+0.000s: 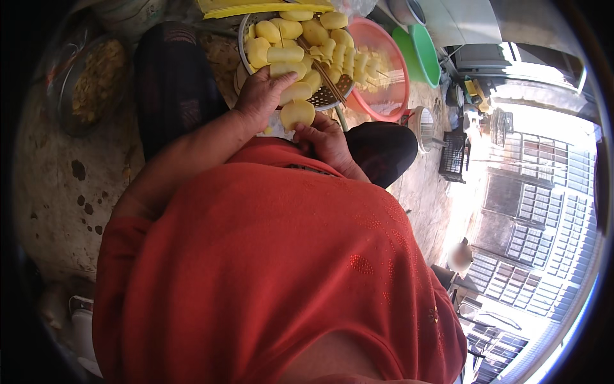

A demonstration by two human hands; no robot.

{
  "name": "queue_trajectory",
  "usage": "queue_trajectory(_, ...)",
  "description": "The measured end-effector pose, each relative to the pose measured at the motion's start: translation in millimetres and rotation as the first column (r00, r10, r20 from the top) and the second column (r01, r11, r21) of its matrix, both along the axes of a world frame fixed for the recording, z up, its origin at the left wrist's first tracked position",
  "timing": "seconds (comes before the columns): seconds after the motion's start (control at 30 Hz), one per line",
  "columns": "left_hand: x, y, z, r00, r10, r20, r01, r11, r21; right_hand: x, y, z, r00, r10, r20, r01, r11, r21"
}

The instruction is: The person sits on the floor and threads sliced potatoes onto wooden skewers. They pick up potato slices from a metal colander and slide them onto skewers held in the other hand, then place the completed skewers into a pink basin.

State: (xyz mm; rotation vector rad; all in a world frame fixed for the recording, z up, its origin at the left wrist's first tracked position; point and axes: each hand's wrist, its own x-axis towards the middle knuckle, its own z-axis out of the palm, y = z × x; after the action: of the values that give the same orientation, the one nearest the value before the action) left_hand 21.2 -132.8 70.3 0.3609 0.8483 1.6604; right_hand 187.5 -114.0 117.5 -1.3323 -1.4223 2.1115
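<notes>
My left hand [259,98] grips pale yellow pieces, apparently peeled potato [288,70], at the near edge of a perforated metal colander [244,36]. The thumb lies over them. Just below and to the right, my right hand [328,139] pinches a round yellow slice [297,114] by its lower edge, close to my left hand's pieces. Whether a stick joins these pieces is hidden. Whole peeled potatoes [314,32] fill the colander, with folded slices in rows [338,57] at its right side. A bundle of thin wooden sticks [328,81] lies across them.
Right of the colander is a pink plastic basin [405,72] with yellow pieces, then a green basin [434,67]. A bowl of peelings [96,79] stands at the left. Farther right are a white bucket [424,127], a black crate [453,156] and a person [459,259].
</notes>
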Motion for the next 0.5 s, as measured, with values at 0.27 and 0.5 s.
queue_trajectory(0.27,-23.9,-2.6,8.7,0.993,0.04,0.111,-0.031,0.996,-0.08,1.9,-5.0,-2.5,0.999,-0.034,-0.002,0.034,0.999,0.007)
queue_trajectory(0.5,-28.1,-5.6,9.1,0.987,0.146,0.069,-0.141,0.987,-0.077,-11.6,-13.4,7.5,1.0,0.001,-0.008,-0.001,1.0,-0.015)
